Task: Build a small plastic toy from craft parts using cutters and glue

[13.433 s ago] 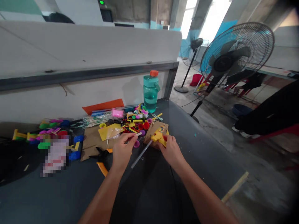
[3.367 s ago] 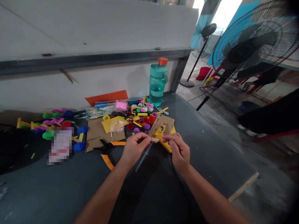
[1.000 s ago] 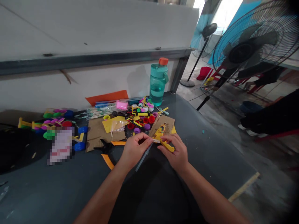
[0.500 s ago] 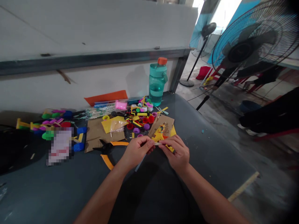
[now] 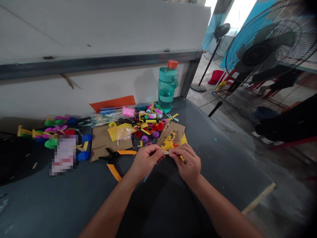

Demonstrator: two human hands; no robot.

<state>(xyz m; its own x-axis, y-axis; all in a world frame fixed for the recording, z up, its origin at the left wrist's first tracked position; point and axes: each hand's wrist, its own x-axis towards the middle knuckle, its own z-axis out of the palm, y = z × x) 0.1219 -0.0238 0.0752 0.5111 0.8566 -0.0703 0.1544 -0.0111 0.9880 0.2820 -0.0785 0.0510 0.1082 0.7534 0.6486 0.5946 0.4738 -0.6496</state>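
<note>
Between the fingertips of both hands is a short pale stick (image 5: 166, 152), likely wood. My left hand (image 5: 148, 159) pinches its left end, thumb over curled fingers. On the other end, my right hand (image 5: 187, 162) closes thumb and fingers. Just beyond them a yellow glue gun (image 5: 168, 142) lies with its tip on a piece of brown cardboard (image 5: 178, 131), its body partly hidden by my hands. A translucent glue stick (image 5: 148, 175) shows below my left hand. Left of that hand lie pliers with orange handles (image 5: 114, 172), jaws apart.
Colourful bottle caps (image 5: 155, 134), a yellow cutter (image 5: 144, 131) and bagged sticks (image 5: 104, 119) crowd the back of the dark table (image 5: 74, 205). A teal water bottle (image 5: 166, 89) stands by the wall. Assembled colourful pieces (image 5: 53, 132) sit at left. A large fan (image 5: 257, 54) stands right.
Both hands keep their hold on the short stick, almost still. The view has shifted very slightly.
</note>
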